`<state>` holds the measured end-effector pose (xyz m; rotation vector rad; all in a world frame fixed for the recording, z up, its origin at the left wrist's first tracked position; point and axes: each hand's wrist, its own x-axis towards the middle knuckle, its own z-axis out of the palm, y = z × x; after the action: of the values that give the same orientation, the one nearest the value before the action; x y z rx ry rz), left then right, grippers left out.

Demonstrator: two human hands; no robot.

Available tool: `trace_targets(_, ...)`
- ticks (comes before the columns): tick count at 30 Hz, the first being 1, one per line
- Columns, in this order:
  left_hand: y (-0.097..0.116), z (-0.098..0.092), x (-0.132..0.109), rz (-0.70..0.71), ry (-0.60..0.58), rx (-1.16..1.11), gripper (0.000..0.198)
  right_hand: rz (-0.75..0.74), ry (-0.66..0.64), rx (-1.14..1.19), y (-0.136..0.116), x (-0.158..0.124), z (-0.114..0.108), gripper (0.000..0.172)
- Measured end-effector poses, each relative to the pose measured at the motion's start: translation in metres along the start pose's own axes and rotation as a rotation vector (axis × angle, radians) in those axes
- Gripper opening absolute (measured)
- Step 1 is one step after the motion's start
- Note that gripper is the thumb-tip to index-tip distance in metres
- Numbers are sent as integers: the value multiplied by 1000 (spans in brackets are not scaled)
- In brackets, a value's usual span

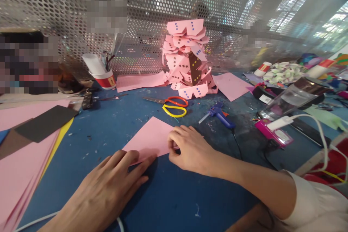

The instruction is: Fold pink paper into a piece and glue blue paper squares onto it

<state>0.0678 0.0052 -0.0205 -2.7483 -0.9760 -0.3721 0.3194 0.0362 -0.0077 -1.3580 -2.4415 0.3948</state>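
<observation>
A sheet of pink paper (152, 136) lies on the blue table in front of me, its far corner pointing away. My left hand (116, 177) rests over its near left edge, fingers stretched out and slightly apart, index fingertip on the paper. At the right corner, my right hand (189, 148) has thumb and fingers pinched together on the sheet; the corner itself is hidden beneath them. Just beyond the paper lie scissors (175, 107) with one red and one yellow handle. A blue glue gun (219, 114) lies to the right of them.
Cut pink paper pieces with coloured dots (187, 58) are piled against the perforated metal screen (144, 7). Pink sheets (24, 159) and a black card (47, 123) lie at left. A cup of tools (106, 79) stands behind. At right are a clear bottle (288, 98) and a magenta power strip (274, 134).
</observation>
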Motion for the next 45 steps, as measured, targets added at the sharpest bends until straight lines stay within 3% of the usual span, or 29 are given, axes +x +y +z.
trace_targets(9, 0, 8, -8, -74, -38, -16, 43, 50, -12, -14, 14, -7, -12, 12)
trace_targets(30, -6, 19, -18, -100, -40, -50, 56, 88, -23, -52, 39, -22, -31, 19)
trace_targets(45, -10, 25, -21, -102, -9, -21, 55, 182, -46, -65, 54, -31, -44, 22)
